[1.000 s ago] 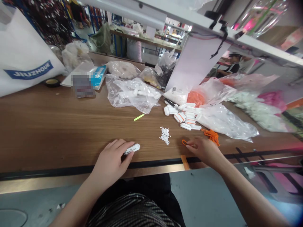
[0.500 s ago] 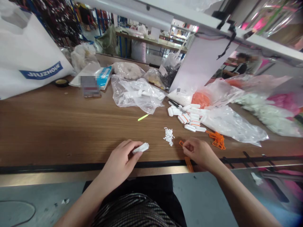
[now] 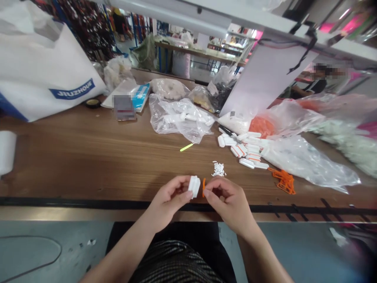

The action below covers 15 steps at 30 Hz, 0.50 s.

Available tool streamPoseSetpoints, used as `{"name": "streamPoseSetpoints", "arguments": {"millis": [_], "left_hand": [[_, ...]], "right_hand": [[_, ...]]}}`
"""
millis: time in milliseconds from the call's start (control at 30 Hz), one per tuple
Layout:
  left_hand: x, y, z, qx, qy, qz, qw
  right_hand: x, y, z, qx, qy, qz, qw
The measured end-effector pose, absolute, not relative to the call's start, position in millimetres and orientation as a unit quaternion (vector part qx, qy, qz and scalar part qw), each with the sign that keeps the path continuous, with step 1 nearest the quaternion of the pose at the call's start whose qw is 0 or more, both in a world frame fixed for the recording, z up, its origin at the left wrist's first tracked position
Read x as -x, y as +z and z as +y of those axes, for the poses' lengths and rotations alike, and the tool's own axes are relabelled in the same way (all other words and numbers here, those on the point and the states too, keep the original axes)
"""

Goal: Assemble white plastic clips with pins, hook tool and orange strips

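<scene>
My left hand [image 3: 172,198] grips a white plastic block [image 3: 194,186], which shows at its fingertips. My right hand [image 3: 226,200] pinches a thin orange strip [image 3: 203,188] just beside that block, and the two look barely apart. Beyond my hands lies a small heap of tiny white pieces [image 3: 218,169]. Farther right are scattered white bars with orange trim [image 3: 243,151], and a tangle of orange loops [image 3: 284,182] sits on the wooden table [image 3: 88,157].
Clear plastic bags [image 3: 179,120] of white parts lie along the back, with another [image 3: 306,163] at right. A green stick [image 3: 186,147] lies nearby. A white tote bag [image 3: 44,67] stands at far left. A seated person [image 3: 316,80] is visible beyond a white panel [image 3: 265,78].
My hands have come together at the table's near edge. The left now holds the white block against the orange strip, which my right hand has lifted from the table.
</scene>
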State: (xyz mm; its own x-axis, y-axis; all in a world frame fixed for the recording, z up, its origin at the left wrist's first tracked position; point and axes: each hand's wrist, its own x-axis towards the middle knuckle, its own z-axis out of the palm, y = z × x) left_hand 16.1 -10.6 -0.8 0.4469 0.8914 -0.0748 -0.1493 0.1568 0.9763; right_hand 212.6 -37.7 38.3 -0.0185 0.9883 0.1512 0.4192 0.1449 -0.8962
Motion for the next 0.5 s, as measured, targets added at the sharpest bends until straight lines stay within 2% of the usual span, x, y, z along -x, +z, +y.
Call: {"name": "streamPoseSetpoints", "arguments": {"millis": [500], "left_hand": [[-16.6,-6.9,-15.3,-0.489,0.431,0.302,0.696]], "right_hand": [[-204.0,42.6,-35.1,0.513,0.335,-0.694,0.378]]}}
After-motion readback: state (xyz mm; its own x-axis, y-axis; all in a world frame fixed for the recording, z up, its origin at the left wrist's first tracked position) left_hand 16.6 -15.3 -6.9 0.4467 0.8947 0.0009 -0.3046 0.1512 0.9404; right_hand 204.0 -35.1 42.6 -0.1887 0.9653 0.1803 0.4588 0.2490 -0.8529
